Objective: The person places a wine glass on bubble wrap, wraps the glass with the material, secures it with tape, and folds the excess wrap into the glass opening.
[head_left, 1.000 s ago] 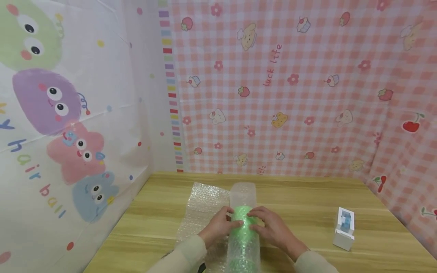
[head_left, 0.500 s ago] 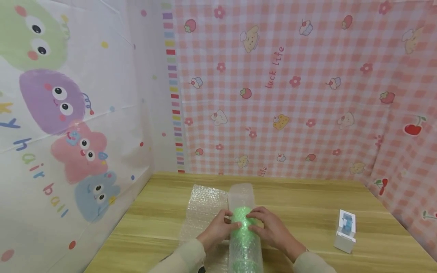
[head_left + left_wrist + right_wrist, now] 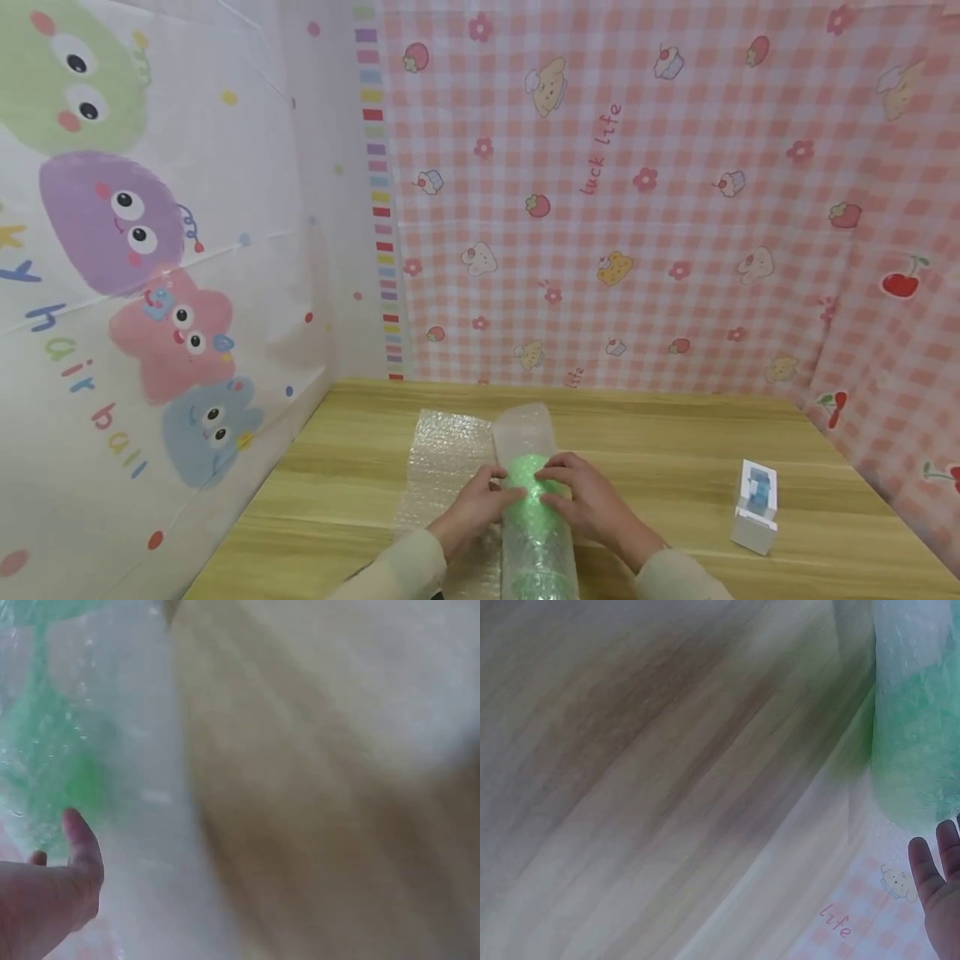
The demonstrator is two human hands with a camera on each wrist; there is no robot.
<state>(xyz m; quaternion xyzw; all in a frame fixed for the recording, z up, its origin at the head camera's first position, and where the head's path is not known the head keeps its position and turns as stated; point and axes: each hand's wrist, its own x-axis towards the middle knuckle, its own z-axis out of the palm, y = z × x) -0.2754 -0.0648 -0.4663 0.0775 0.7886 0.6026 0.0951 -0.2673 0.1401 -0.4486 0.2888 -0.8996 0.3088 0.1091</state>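
In the head view, a green object [image 3: 530, 493] lies inside a long roll of clear bubble wrap [image 3: 534, 546] at the table's front middle. Its kind is blurred by the wrap. My left hand [image 3: 474, 507] holds the roll's left side, thumb and forefinger on the plastic. From the right, my right hand [image 3: 592, 502] holds the other side with curved fingers. The left wrist view has the left thumb [image 3: 85, 847] against the wrapped green thing. In the right wrist view, fingertips [image 3: 925, 862] reach the green end.
A flat sheet of bubble wrap [image 3: 450, 454] spreads left of the roll. A white box-shaped tape dispenser [image 3: 755, 508] with a blue part stands at the right. Behind the wooden table [image 3: 660, 433] hangs a pink checked cloth [image 3: 645, 208]. Part of a dark item shows beneath the left sleeve.
The roll's far end has swung slightly left, and both hands have shifted a little left with it. They keep hold of the wrap throughout.
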